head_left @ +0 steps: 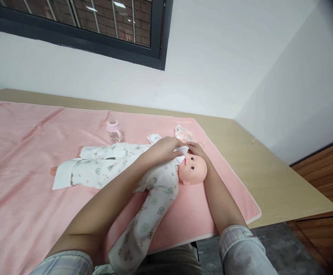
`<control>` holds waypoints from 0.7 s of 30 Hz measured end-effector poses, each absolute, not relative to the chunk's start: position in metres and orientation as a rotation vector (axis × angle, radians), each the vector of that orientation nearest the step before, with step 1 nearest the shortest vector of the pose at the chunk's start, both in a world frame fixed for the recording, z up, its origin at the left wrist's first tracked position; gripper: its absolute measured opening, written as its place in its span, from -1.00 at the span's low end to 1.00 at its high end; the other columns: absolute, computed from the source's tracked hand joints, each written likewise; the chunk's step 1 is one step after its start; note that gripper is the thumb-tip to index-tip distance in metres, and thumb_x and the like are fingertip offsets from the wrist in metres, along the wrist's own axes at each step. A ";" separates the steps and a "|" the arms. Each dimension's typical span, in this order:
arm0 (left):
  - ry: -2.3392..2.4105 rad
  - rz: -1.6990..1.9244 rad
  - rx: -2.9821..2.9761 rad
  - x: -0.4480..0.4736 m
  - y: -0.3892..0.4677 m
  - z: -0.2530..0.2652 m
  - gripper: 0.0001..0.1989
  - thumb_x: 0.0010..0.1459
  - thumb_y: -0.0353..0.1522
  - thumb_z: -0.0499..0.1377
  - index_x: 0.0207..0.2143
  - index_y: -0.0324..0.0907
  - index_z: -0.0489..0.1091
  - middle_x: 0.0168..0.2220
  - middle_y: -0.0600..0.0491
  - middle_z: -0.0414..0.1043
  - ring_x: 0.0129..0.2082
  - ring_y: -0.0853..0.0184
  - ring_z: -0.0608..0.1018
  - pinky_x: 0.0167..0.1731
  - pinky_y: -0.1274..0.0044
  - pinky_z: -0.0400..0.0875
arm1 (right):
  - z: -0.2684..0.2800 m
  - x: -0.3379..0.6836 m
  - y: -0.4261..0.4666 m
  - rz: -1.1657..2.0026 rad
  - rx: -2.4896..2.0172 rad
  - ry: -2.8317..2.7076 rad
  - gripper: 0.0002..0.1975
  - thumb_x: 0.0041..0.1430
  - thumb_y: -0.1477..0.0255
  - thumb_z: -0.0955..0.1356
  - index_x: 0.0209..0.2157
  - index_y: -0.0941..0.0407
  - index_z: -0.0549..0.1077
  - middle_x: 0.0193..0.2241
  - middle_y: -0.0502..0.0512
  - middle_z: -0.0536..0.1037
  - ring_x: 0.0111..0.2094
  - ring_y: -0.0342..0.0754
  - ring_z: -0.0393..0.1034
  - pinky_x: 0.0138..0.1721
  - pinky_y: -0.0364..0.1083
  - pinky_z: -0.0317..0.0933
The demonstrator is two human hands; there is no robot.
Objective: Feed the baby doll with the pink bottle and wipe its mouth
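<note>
Left hand pinches white cloth toward four o'clock, likely dabbing the doll's head; right hand, I can't tell; next needs gentleness.

The blanket is of soft pink colour, with a thin whitish edge. The doll has a peach-coloured head, dark eyes and a pink mouth; its clothes are white, printed with small figures in green, grey and pale pink. The cloth is white. The bottle is transparent, with pale pink parts. The table is beige, the wall white, the window frame dark grey. The left sleeve shows a pale bluish plaid; the cabinet has brown wood grain.
</note>
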State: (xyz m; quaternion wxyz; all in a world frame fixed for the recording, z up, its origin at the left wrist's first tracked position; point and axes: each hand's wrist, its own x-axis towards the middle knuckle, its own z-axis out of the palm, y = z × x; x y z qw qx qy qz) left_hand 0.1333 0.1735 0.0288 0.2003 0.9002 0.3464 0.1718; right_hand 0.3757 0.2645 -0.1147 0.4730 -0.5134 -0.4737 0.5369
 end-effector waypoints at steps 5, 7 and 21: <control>0.875 0.381 2.528 0.135 0.169 0.031 -0.78 0.17 -0.38 0.08 -0.53 -0.16 0.13 -0.55 0.14 0.21 -0.53 0.36 0.29 -0.48 0.51 0.06 | -0.112 0.375 0.261 1.287 -1.233 -1.217 -0.76 -0.14 0.31 0.50 -0.39 0.12 0.54 -0.39 0.03 0.62 -0.33 -0.11 0.49 -0.16 -0.11 0.37; 0.858 0.378 2.529 0.136 0.167 0.032 -0.79 0.17 -0.38 0.08 -0.52 -0.16 0.15 -0.54 0.14 0.21 -0.52 0.36 0.28 -0.48 0.51 0.07 | -0.111 0.374 0.260 1.281 -1.244 -1.223 -0.79 -0.12 0.33 0.49 -0.40 0.11 0.54 -0.39 0.03 0.62 -0.33 -0.11 0.48 -0.16 -0.11 0.37; 0.903 0.399 2.522 0.136 0.168 0.031 -0.80 0.15 -0.39 0.06 -0.53 -0.17 0.17 -0.52 0.11 0.26 -0.50 0.34 0.32 -0.47 0.51 0.09 | -0.107 0.374 0.258 1.304 -1.243 -1.208 -0.82 -0.12 0.38 0.48 -0.40 0.11 0.54 -0.36 0.01 0.61 -0.34 -0.14 0.47 -0.16 -0.12 0.35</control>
